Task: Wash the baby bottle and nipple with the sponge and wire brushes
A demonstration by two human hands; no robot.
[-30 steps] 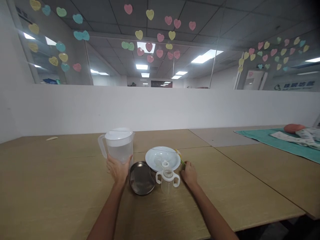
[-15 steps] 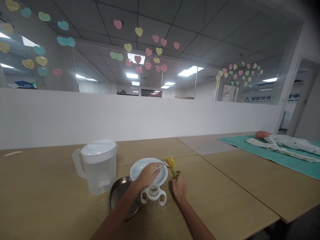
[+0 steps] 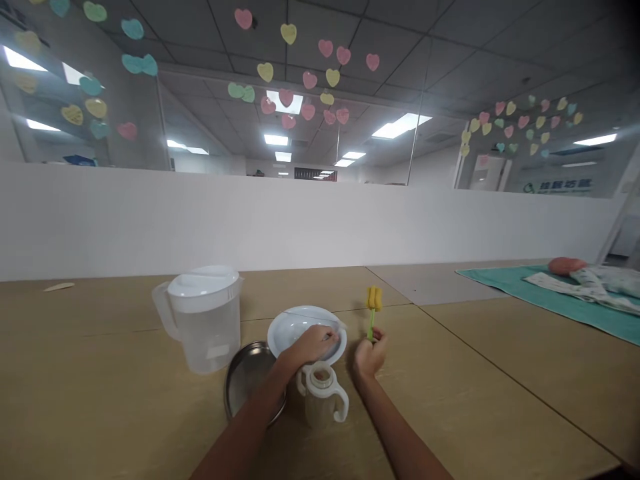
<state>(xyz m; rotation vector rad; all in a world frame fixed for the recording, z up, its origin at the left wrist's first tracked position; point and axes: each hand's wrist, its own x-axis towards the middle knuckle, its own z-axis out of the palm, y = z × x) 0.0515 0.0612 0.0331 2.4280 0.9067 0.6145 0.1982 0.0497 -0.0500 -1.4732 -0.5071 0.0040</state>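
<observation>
My right hand [image 3: 370, 355] is closed round the green handle of a sponge bottle brush [image 3: 373, 300], its yellow head pointing up. My left hand [image 3: 317, 341] hangs over the white bowl [image 3: 281, 328] with its fingers curled; whatever they hold, if anything, is hidden. A small pale thing [image 3: 342, 325] shows at the bowl's right rim, too blurred to name. In front of the bowl, between my forearms, stands a clear baby bottle [image 3: 323, 399] with two white handles and an uncapped mouth. My left forearm passes over part of an oval metal tray [image 3: 250, 373].
A clear lidded pitcher [image 3: 210, 327] with a white handle stands left of the bowl. On the far right a doll in patterned clothes [image 3: 600, 280] lies on a green towel [image 3: 510, 280]. A low white wall [image 3: 310, 227] with glass above borders the table's back.
The brush has been raised upright in my right hand and moved away from the bowl. The fingers of my left hand have curled in. The camera view has turned slightly left.
</observation>
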